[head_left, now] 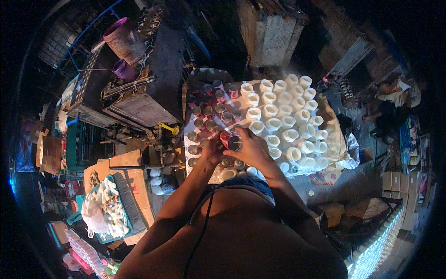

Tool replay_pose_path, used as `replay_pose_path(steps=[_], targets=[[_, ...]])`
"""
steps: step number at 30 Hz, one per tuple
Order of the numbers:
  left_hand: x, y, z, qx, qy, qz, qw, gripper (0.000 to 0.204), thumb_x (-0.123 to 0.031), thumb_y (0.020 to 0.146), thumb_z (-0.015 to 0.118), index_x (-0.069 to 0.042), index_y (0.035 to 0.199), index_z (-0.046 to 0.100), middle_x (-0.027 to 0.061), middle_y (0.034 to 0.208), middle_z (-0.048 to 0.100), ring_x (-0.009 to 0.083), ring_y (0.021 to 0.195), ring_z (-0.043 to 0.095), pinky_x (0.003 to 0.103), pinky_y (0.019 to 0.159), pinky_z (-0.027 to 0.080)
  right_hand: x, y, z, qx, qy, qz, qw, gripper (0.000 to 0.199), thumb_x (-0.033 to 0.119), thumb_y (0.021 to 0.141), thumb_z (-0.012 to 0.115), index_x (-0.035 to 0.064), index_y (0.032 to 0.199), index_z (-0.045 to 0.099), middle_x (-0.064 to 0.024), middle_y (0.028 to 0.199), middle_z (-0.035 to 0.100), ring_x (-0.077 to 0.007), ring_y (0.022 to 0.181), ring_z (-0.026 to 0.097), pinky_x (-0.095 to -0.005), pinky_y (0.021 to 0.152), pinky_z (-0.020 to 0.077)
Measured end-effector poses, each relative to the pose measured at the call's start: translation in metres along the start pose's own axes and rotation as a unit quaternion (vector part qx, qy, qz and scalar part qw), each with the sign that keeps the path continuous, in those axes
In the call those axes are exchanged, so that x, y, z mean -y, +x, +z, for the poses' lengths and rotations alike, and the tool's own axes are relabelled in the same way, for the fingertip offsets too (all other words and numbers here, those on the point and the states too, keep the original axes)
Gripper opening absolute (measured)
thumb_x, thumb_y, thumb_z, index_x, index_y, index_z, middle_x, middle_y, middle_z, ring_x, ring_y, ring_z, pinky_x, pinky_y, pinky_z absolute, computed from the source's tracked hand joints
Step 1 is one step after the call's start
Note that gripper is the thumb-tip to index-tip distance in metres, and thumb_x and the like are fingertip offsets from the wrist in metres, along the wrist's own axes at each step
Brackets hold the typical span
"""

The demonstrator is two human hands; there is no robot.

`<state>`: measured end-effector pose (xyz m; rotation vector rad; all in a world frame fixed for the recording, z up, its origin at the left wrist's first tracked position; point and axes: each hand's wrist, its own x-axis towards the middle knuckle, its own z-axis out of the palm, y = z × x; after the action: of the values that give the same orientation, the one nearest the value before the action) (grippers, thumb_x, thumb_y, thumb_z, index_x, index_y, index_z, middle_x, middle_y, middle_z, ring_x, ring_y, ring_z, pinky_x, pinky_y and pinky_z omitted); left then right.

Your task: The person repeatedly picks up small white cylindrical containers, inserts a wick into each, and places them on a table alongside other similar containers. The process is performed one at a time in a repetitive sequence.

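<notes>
In front of my waist, both hands are on a small red cylindrical container [230,141] with a dark round end tilted toward me. My right hand [253,149] wraps its far and right sides, with the thumb along the near edge. My left hand [213,149] grips its left side with bent fingers; some fingertips are hidden. Similar red-wrapped containers [220,96] with dark round tops stand in loose rows beyond and left of my hands. To the right, several rows of white open-mouthed jars [285,110] share the same table.
A pale sheet [332,135] covers the tabletop. At the left stand a dark wooden bench [144,109], a pink bucket [123,39] and a yellow tool [168,128]. A teal tray [125,218] of white pieces lies lower left. A wooden block [274,37] stands beyond the table.
</notes>
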<state>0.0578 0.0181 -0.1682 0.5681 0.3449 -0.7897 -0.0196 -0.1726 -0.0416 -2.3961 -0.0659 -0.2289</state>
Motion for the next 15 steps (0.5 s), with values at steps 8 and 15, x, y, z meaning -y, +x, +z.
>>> replay_pose_path(steps=[8, 15], targets=[[-0.027, -0.014, 0.075, -0.133, 0.133, 0.055, 0.981, 0.042, -0.048, 0.105, 0.06, -0.013, 0.127, 0.064, 0.0068, 0.132, 0.069, 0.0266, 0.123, 0.063, 0.051, 0.102, 0.052, -0.015, 0.034, -0.015, -0.028, -0.064, -0.018, 0.997, 0.055, 0.044, 0.081, 0.084, 0.0117, 0.122, 0.069, -0.0192, 0.105, 0.075, -0.0413, 0.085, 0.075, -0.0486, 0.073, 0.0613], [-0.084, -0.053, 0.085, -0.141, 0.191, 0.251, 0.938, 0.064, -0.048, 0.108, 0.053, -0.015, 0.161, 0.038, 0.0079, 0.165, 0.047, 0.0312, 0.148, 0.046, 0.052, 0.117, 0.034, -0.063, 0.147, -0.025, 0.024, -0.092, 0.02, 0.995, 0.051, 0.051, 0.087, 0.081, 0.009, 0.11, 0.065, -0.0191, 0.09, 0.075, -0.0417, 0.083, 0.074, -0.051, 0.072, 0.058]])
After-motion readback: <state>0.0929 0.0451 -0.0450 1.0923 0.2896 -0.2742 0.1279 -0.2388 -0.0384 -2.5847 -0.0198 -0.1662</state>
